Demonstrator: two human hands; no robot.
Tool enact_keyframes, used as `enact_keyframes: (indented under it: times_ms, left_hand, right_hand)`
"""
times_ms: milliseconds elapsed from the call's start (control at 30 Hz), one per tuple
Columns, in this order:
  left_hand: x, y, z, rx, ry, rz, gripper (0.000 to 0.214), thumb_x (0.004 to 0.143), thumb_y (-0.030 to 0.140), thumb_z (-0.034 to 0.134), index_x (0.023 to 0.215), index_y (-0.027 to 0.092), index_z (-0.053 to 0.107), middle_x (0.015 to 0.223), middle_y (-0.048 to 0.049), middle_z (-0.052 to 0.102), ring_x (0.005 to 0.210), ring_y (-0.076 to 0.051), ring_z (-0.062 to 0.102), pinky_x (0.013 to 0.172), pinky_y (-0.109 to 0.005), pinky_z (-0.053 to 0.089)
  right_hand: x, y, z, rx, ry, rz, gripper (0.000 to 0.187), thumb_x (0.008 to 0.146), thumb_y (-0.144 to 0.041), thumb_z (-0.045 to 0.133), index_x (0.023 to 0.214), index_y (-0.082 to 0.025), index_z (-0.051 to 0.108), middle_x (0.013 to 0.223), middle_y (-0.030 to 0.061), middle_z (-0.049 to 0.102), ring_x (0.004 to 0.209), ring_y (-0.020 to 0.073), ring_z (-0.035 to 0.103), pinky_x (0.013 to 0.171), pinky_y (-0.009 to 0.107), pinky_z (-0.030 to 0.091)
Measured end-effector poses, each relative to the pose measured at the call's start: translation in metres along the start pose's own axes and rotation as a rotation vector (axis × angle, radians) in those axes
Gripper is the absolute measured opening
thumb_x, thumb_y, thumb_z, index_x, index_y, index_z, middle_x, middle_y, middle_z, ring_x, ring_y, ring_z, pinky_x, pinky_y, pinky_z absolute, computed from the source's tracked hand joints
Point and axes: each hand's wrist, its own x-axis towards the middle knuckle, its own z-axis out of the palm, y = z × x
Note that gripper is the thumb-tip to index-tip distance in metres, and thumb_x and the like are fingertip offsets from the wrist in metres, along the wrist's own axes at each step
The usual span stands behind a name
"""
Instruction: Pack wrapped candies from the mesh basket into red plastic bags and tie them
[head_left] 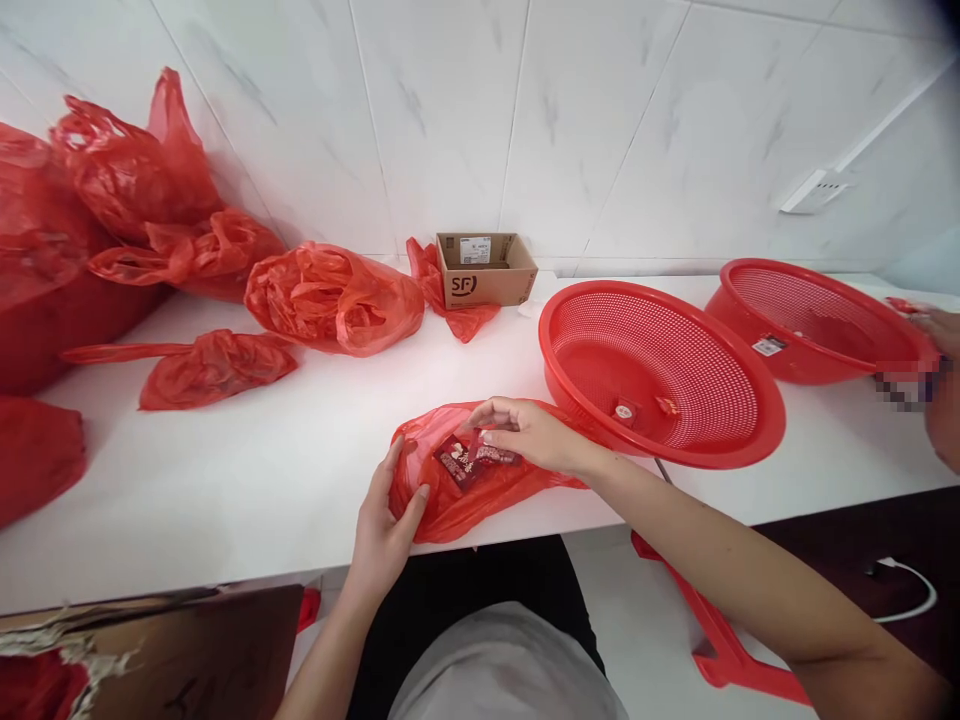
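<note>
A red plastic bag [480, 515] lies spread at the table's front edge, its mouth opened out. My left hand [386, 525] holds its left rim, thumb inside and fingers along the outer side. Inside the bag sits a dark red packet [457, 462] with pale printing. Over the bag, my right hand [536, 435] has thumb and fingers curled at a second small red packet [495, 450], which is partly covered by the fingers. Just right of that hand stands a red plastic colander [660, 330] with a few small packets at its bottom.
A second red colander [817, 315] stands to the right, beside another person's hand [941, 335]. An open cardboard box [487, 285] is by the wall. Several red bags, including a bulging one [337, 300], crowd the left. A red stool [727, 640] is below.
</note>
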Motion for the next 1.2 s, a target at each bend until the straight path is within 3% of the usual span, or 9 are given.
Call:
enact_keyframes:
  times_ms: [133,300,500,633,767,867,933,1033,1200]
  left_hand:
    - [0.0,-0.001,0.0,0.003,-0.007,0.006,0.062,0.091,0.035,0.06,0.148,0.028,0.037,0.152,-0.0067,0.044,0.143,-0.026,0.033,0.117,-0.042,0.028]
    - [0.0,-0.001,0.0,0.017,-0.006,0.012,0.062,0.091,0.035,0.059,0.148,0.027,0.037,0.152,-0.0068,0.043,0.143,-0.025,0.033,0.117,-0.041,0.029]
    - [0.0,0.001,0.001,0.047,-0.001,0.019,0.061,0.092,0.034,0.059,0.148,0.025,0.037,0.151,-0.0078,0.044,0.143,-0.025,0.033,0.116,-0.041,0.031]
    - [0.001,0.0,0.001,0.064,-0.001,0.032,0.06,0.092,0.034,0.058,0.147,0.026,0.037,0.151,-0.0074,0.045,0.142,-0.023,0.035,0.117,-0.04,0.03]
    - [0.0,-0.003,0.001,0.062,0.001,0.033,0.06,0.092,0.033,0.058,0.148,0.028,0.037,0.15,-0.0062,0.045,0.141,-0.023,0.036,0.117,-0.04,0.03]
    - [0.0,-0.003,0.001,0.062,0.001,0.03,0.059,0.092,0.033,0.059,0.147,0.03,0.038,0.149,-0.0053,0.047,0.141,-0.023,0.037,0.117,-0.04,0.03]
    - [0.0,-0.003,0.001,0.054,-0.002,0.039,0.059,0.092,0.033,0.059,0.147,0.031,0.038,0.148,-0.0049,0.047,0.14,-0.022,0.038,0.117,-0.04,0.03]
    - [0.0,-0.003,0.002,0.055,0.0,0.048,0.058,0.092,0.032,0.059,0.146,0.032,0.039,0.148,-0.0046,0.047,0.14,-0.022,0.038,0.117,-0.04,0.029]
    - [0.0,-0.003,0.003,0.069,0.002,0.051,0.059,0.091,0.032,0.059,0.147,0.031,0.038,0.147,-0.0051,0.048,0.14,-0.023,0.039,0.117,-0.042,0.029]
  right_hand:
    - [-0.003,0.007,-0.009,0.181,-0.083,-0.002,0.038,0.082,-0.014,0.062,0.119,-0.021,0.058,0.132,0.0087,0.059,0.103,0.0121,0.062,0.088,0.028,0.05]
    - [-0.006,0.012,-0.01,0.151,-0.105,0.012,0.052,0.082,-0.016,0.063,0.133,-0.02,0.053,0.101,0.0046,0.07,0.085,0.0128,0.067,0.08,0.029,0.054]
    - [-0.007,0.028,0.007,-0.66,0.218,-0.23,0.039,0.096,-0.025,0.05,0.134,-0.021,0.057,0.129,0.01,0.064,0.116,0.0245,0.062,0.099,0.042,0.049]
    - [-0.019,0.017,0.013,-0.911,0.215,-0.297,0.045,0.095,-0.038,0.055,0.135,-0.02,0.056,0.122,0.0093,0.068,0.105,0.0257,0.068,0.09,0.039,0.055]
    - [-0.039,-0.022,-0.028,-0.898,0.407,-0.429,0.033,0.099,-0.033,0.046,0.124,-0.025,0.065,0.122,0.0024,0.069,0.108,0.0204,0.068,0.096,0.035,0.054]
    - [-0.052,-0.039,-0.087,-1.009,0.604,-0.239,0.038,0.1,-0.03,0.038,0.131,-0.029,0.06,0.122,0.0011,0.069,0.112,0.0237,0.065,0.098,0.042,0.052]
    - [-0.058,-0.033,-0.126,-1.12,0.546,0.024,0.041,0.098,-0.033,0.04,0.137,-0.03,0.055,0.131,0.0036,0.063,0.12,0.0299,0.059,0.1,0.05,0.049]
    - [-0.064,-0.003,-0.162,-1.141,0.198,0.402,0.069,0.084,-0.04,0.062,0.148,-0.031,0.039,0.15,0.0115,0.043,0.113,0.0358,0.061,0.09,0.05,0.052]
    - [-0.066,0.039,-0.166,-1.103,-0.044,0.389,0.05,0.082,-0.029,0.056,0.132,-0.029,0.054,0.13,0.0148,0.052,0.079,0.0223,0.066,0.066,0.034,0.05]
